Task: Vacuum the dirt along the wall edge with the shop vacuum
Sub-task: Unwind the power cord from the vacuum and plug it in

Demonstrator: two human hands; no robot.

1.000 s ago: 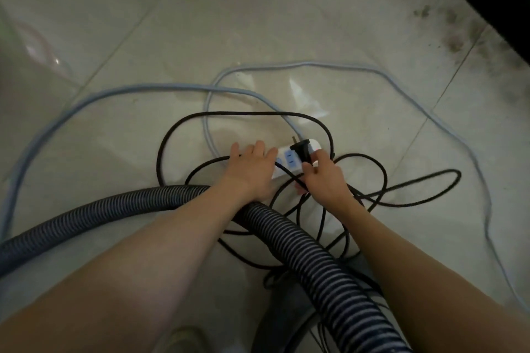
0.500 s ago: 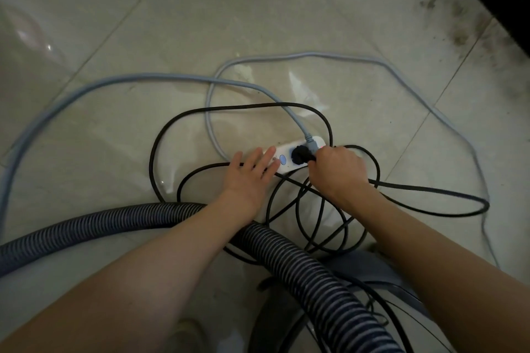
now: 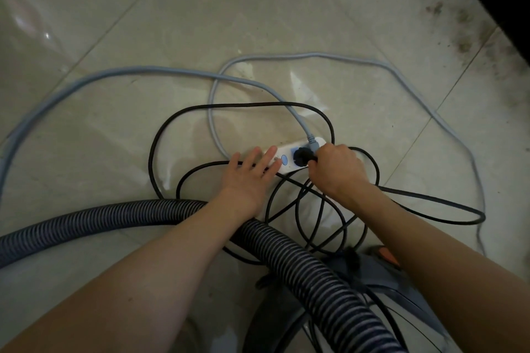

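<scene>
Partly cut off at the bottom edge, the shop vacuum shows only a dark body with an orange patch, half hidden behind the person's right forearm, and its ribbed hose runs out of view at both the left edge and the lower edge. On the tiled floor, a white power strip lies among loops of black cord and a pale grey cable that joins its far end. The left hand lies flat, fingers straight and spread, its fingertips pressing the near end of the strip and covering it. The right hand has its fingers curled tight around the black cord just behind the black plug, which sits in a socket of the strip; how deeply it is seated cannot be made out. Dirt darkens the tiles at upper right, along a black wall edge that is cropped by the corner. A faint reddish shape at the top edge is too cut off to identify.
</scene>
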